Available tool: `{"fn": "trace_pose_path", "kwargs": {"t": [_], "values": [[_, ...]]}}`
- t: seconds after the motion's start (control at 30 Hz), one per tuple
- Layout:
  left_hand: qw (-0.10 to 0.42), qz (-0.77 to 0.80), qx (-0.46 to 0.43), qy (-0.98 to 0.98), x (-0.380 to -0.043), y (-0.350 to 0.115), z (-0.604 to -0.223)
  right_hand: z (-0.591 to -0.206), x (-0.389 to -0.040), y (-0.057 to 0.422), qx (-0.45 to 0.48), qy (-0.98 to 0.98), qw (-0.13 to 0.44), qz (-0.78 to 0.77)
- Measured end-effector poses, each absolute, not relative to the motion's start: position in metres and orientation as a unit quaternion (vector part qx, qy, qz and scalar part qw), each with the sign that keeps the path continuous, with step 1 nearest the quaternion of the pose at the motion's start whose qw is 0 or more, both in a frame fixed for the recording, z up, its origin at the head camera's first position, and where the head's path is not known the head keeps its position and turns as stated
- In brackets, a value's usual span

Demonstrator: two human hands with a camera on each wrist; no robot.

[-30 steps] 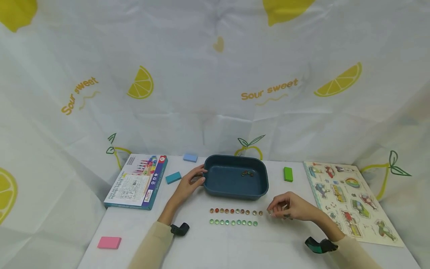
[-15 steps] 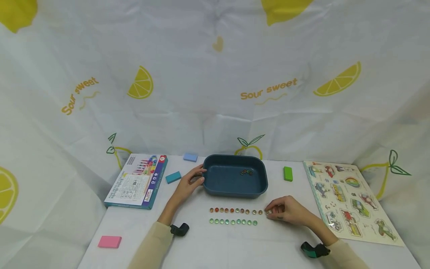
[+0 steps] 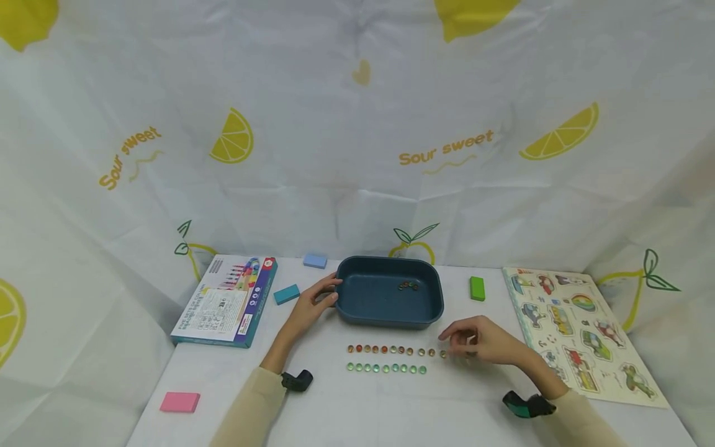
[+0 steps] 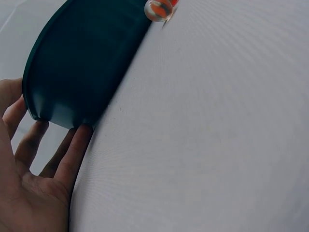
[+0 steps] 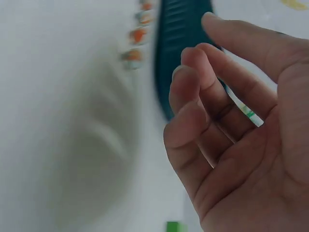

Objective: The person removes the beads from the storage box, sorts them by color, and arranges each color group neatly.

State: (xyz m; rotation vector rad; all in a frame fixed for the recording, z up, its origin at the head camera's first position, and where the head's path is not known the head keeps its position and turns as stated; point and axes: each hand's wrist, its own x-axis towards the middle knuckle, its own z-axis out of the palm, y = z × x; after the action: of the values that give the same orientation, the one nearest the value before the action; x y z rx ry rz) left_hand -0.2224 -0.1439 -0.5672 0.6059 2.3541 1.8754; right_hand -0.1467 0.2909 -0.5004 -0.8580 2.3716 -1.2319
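Observation:
A dark blue rectangular bin [image 3: 371,301] sits at the back middle, with several marbles [image 3: 408,285] inside. My left hand [image 3: 308,307] touches its left end with extended fingertips, which the left wrist view shows against the end wall. In front of the bin runs a row of orange-swirled glass marbles [image 3: 384,349]; a row of green marbles [image 3: 386,369] lies parallel and nearer me. At the orange row's right end is one marble [image 3: 444,354], close beside my right hand [image 3: 485,341]. That hand hovers with fingers loosely bent and holds nothing, its palm bare in the right wrist view.
A boxed set [image 3: 223,301] lies at the left and a picture puzzle board [image 3: 586,335] at the right. Small blocks are scattered around: teal [image 3: 287,294], light blue [image 3: 315,261], green [image 3: 477,288] and pink [image 3: 180,402]. A lemon-print cloth hangs behind the table.
My right hand brought a marble to the right end of the orange row, let go of it and drew back slightly to the right. The left hand stays at the bin.

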Motion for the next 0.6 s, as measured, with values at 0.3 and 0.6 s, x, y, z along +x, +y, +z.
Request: {"fn": "trace_pose_path", "kwargs": {"t": [0.3, 0.6], "values": [[0.037, 0.616, 0.194, 0.763, -0.224, -0.146, -0.565, -0.449, -0.209, 0.260, -0.316, 0.828, 0.162, -0.434], [0.042, 0.631, 0.197, 0.749, -0.223, -0.143, -0.569, -0.460, -0.266, 0.215, -0.325, 0.836, 0.192, -0.399]]}}
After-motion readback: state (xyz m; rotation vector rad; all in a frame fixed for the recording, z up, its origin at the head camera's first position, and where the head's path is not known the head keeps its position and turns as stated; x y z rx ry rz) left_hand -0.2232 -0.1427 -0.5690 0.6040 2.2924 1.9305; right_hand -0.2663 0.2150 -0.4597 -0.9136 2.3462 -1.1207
